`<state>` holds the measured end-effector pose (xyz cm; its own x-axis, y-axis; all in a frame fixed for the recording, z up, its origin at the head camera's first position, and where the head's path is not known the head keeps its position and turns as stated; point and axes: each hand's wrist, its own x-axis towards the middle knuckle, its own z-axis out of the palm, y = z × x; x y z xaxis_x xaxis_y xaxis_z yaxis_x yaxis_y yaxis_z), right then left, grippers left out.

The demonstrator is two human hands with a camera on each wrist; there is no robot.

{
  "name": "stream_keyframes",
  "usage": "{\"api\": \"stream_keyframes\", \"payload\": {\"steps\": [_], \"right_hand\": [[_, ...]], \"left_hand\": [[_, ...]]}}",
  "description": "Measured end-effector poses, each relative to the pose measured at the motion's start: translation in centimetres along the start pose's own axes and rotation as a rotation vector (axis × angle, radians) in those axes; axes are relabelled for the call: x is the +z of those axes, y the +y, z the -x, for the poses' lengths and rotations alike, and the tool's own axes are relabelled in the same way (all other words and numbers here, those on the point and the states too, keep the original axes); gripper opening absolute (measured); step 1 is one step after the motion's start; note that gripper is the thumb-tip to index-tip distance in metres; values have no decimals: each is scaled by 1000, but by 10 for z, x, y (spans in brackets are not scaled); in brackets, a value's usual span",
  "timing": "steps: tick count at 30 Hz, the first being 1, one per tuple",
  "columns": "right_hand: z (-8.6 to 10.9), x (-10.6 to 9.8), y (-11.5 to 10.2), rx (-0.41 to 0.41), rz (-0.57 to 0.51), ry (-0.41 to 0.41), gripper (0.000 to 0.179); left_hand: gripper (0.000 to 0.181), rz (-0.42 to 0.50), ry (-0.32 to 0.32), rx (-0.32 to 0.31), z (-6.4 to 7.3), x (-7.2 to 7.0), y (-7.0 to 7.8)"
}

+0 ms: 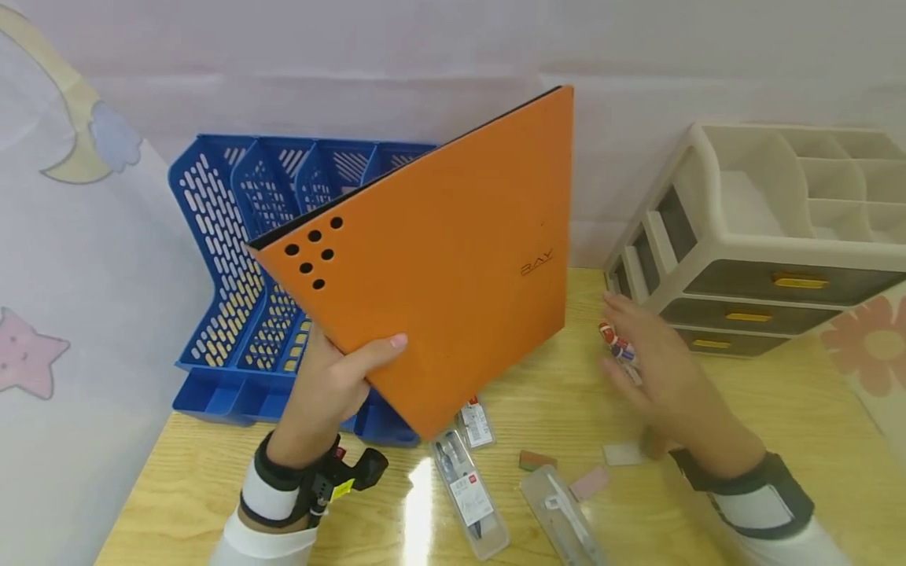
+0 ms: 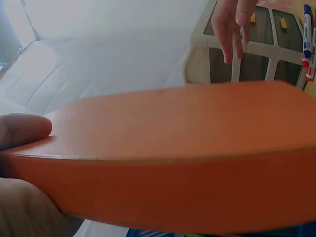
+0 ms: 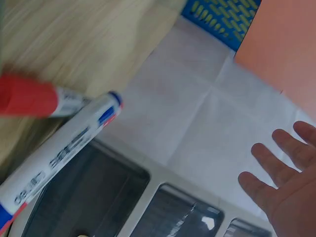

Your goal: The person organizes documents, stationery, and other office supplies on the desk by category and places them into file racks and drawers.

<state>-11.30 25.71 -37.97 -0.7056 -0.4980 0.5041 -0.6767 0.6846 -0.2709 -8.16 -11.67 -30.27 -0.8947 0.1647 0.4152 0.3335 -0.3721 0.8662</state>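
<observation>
My left hand grips the lower left edge of a large orange file folder, its thumb across the front. The folder is held tilted above the table, with "RAY" printed on it and several black dots in one corner. Seen from the left wrist, its broad orange edge fills the lower view. To the right, my right hand hovers with fingers extended, holding nothing. In the right wrist view its fingers are spread. Close by that hand are markers, one of them white and blue, another red-capped.
Behind the folder stands a blue divided rack, partly covered. A cream drawer organizer is at the right. On the table lie a pen case, a clear case, a pink eraser and a brown-green block.
</observation>
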Motion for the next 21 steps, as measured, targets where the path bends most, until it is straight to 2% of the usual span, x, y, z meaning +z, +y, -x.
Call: {"api": "stream_keyframes", "payload": {"steps": [3,7,11,15,18,21], "right_hand": [[0,-2,6,-26,15,8,60],[0,-6,10,-58,49,12,56],[-1,-8,10,-93,64,58,51],[-4,-8,9,-133,71,104,55],[-5,-9,9,-154,80,116,55],[-6,-9,10,-161,87,115,54]], "left_hand": [[61,-5,-9,5,-1,-7,4],[61,-27,-29,-31,0,-17,11],[60,-58,-50,-74,1,-28,17],[62,-52,-69,-108,4,-39,22],[65,-32,-92,-110,4,-47,25],[65,11,-121,-85,3,-55,28]]}}
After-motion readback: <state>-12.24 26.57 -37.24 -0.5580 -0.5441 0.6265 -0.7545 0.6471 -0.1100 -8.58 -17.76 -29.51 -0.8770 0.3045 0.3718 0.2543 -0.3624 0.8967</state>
